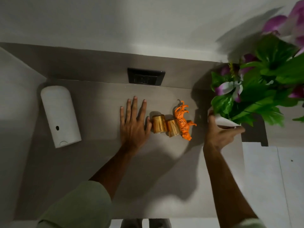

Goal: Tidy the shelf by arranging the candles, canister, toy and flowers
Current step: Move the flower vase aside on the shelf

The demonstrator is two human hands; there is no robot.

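Head view, my inventory of the grey shelf (98,162):

- Canister (60,116) — white, rounded at its far end, well apart from everything else, at the left of the shelf.
- Two gold candles (158,123) — side by side near the middle, touching or nearly so; the second (173,128) sits just right of the first.
- Toy (183,120) — an orange striped tiger, pressed against the right-hand candle.
- Flowers (256,86) — purple blooms and green leaves in a white pot (225,121), at the right end of the shelf (blurred, so I cannot tell whether the pot rests on the shelf or is lifted).
- Left hand (134,122) — flat on the shelf, fingers spread apart, gripping nothing; its thumb touches the left candle.
- Right hand (218,134) — closed around the white pot, thumb on its near side, fingers under the rim.
- Dark socket plate (146,78) — set in the back wall, behind the candles.
- Pale green sleeve (79,206) on my left arm.
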